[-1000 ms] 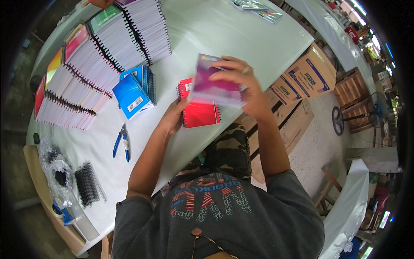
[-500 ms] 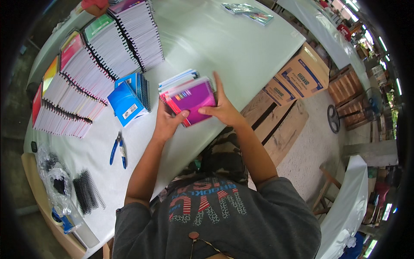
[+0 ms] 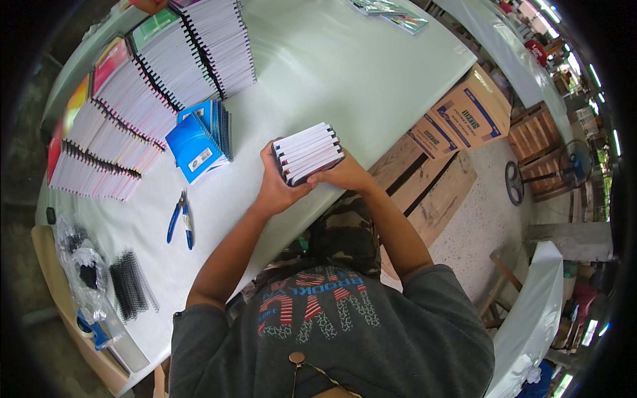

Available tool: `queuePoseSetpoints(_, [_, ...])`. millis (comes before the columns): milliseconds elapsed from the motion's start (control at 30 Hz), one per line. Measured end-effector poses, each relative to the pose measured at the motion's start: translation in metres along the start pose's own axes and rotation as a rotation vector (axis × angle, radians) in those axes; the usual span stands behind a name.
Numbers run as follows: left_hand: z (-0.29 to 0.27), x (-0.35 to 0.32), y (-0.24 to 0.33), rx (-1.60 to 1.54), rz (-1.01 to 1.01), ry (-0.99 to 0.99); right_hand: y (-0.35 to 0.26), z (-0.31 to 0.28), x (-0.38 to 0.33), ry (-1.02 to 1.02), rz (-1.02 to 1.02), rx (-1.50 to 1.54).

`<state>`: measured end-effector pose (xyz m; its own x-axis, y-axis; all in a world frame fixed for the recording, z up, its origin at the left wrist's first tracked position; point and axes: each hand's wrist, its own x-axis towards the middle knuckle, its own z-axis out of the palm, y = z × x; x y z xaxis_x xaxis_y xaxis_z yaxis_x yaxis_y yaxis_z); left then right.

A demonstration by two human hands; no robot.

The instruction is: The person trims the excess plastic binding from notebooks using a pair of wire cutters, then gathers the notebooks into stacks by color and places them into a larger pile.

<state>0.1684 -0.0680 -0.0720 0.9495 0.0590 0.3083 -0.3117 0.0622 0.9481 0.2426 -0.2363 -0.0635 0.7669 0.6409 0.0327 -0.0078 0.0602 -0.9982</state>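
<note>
A small stack of spiral notebooks (image 3: 308, 154) is held over the near edge of the table, its white page edges facing up and dark binding showing at the ends. My left hand (image 3: 280, 184) wraps its left side, and my right hand (image 3: 340, 174) grips the right side, with the thumbs along the near side. The covers are mostly hidden at this tilt. Left of my hands lies a pile of blue spiral notebooks (image 3: 199, 146), the top ones askew. Blue-handled pliers (image 3: 180, 222) rest on the table nearer to me.
Long rows of bound notebooks (image 3: 159, 79) fill the table's far left. Black wire coils (image 3: 131, 285) lie beside clear plastic wrap (image 3: 86, 272) at the near left. Flat packs (image 3: 398, 16) sit at the far edge. Cardboard boxes (image 3: 464, 116) stand on a wooden pallet (image 3: 424, 192) at right.
My hands have turned the stack so that its page edges face up, and the purple front cover has gone out of sight. Both hands have shifted, with the right fingers now folded around it.
</note>
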Motion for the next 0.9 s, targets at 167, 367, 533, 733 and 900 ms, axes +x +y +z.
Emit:
queuePoseSetpoints(167, [-0.005, 0.012, 0.026, 0.037, -0.259, -0.032, -0.016, -0.013, -0.002, -0.113, 0.09, -0.153])
queuePoseSetpoints(367, [-0.034, 0.023, 0.061, 0.911, 0.905, -0.056, -0.062, -0.015, -0.005, -0.079, 0.434, 0.782])
queuePoseSetpoints(533, [-0.027, 0.03, 0.063, 1.097, 0.698, 0.203, -0.087, 0.003, -0.014, -0.048, 0.185, 0.376])
queuePoseSetpoints(733, [-0.003, 0.038, 0.063, -0.198, -0.103, -0.127, -0.052, -0.016, -0.012, 0.101, -0.111, 0.174])
queuePoseSetpoints(900, [0.001, 0.012, 0.018, 0.151, -0.075, 0.047, -0.011, -0.006, 0.0, -0.023, -0.308, -0.079])
